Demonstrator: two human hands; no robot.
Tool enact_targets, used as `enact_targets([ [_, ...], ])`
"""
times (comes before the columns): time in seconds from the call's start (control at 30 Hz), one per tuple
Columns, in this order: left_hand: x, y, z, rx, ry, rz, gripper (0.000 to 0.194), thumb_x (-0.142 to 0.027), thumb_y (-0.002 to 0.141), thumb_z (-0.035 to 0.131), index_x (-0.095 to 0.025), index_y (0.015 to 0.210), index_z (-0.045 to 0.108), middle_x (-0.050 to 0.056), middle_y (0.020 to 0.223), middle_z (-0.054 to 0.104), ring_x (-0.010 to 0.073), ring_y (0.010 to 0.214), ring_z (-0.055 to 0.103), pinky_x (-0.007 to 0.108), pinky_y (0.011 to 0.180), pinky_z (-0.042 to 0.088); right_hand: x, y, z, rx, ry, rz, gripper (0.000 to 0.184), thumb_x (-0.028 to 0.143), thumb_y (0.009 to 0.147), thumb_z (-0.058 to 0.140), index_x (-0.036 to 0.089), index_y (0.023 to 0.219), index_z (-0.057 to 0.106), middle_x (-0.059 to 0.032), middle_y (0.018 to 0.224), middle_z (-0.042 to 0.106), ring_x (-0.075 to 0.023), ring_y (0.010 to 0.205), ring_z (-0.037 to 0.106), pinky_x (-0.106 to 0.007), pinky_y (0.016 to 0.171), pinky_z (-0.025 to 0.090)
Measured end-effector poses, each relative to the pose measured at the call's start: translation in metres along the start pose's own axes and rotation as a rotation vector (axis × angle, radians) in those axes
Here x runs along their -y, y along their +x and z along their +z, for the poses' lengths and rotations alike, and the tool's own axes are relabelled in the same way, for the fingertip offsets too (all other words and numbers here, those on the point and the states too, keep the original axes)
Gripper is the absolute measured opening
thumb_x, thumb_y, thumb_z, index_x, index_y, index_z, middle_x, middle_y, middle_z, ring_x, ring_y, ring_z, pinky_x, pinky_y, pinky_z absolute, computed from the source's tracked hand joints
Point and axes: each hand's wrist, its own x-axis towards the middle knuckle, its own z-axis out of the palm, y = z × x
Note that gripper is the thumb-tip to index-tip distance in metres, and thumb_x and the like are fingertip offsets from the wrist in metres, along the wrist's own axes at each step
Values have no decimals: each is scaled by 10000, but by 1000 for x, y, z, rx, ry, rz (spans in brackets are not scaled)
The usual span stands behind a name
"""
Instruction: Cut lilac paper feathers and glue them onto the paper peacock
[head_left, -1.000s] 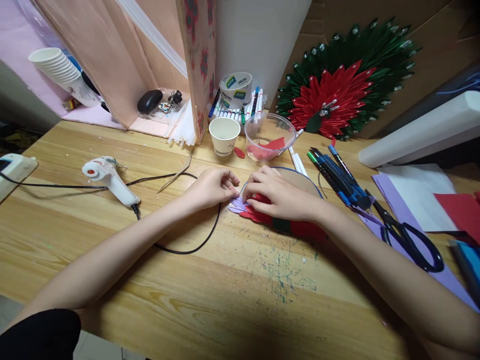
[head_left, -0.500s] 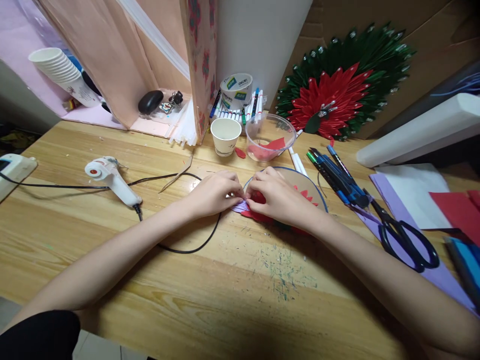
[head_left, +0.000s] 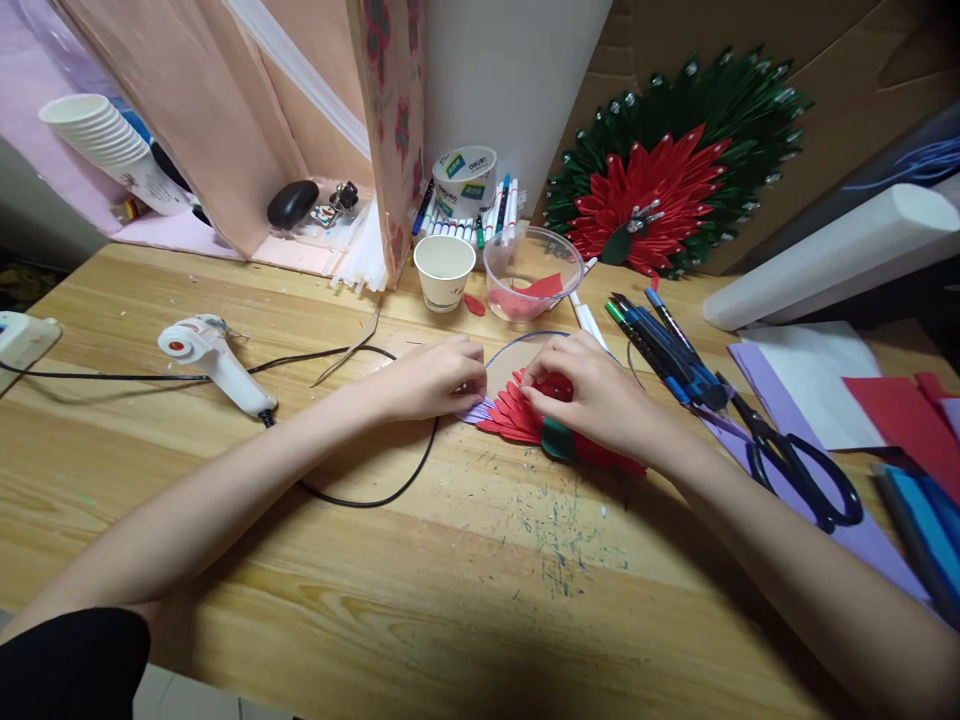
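A half-made paper fan piece (head_left: 517,415) of red petals on a round cardboard disc (head_left: 504,366) lies on the wooden table (head_left: 420,560), with a green paper part (head_left: 556,440) at its base and purple petals (head_left: 474,411) at its left edge. My left hand (head_left: 427,378) pinches the purple petals at the disc's left rim. My right hand (head_left: 592,392) rests on the red petals, fingertips pressing them down.
A white glue gun (head_left: 214,360) with a black cord (head_left: 375,490) lies to the left. Behind the disc stand a paper cup (head_left: 444,270) and a clear bowl (head_left: 532,272) with red scraps. Pens (head_left: 667,345), black scissors (head_left: 795,465), coloured paper sheets (head_left: 817,385) lie right; a finished red-green fan (head_left: 667,170) leans behind.
My right hand has slid right and toward me, uncovering the fanned red petals and green part. My left hand has stayed pinching at the disc's left edge.
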Motion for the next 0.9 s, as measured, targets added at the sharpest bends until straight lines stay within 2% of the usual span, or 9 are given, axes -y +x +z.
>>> enact_targets([
  [0.47, -2, 4, -5, 57, 245, 140, 149, -145, 835, 479, -142, 804, 624, 76, 877, 565, 160, 798, 462, 259, 647, 350, -5, -11, 1, -56, 23, 16, 77, 234, 804, 515, 220, 729, 517, -49, 787, 593, -219, 813, 502, -355, 735, 388],
  [0.67, -2, 4, -6, 63, 235, 147, 154, -164, 842, 484, -141, 790, 628, 80, 856, 572, 165, 791, 466, 269, 663, 358, -6, -12, 1, -72, 15, 26, 84, 252, 815, 504, 221, 742, 530, -50, 783, 601, -221, 793, 507, -358, 722, 385],
  [0.9, -6, 9, -4, 12, 90, 181, 154, -176, 849, 500, -135, 811, 643, 77, 857, 593, 153, 775, 483, 252, 679, 380, -7, -12, 2, -73, 29, 23, 84, 246, 822, 508, 221, 744, 522, -43, 776, 596, -216, 796, 509, -355, 734, 382],
])
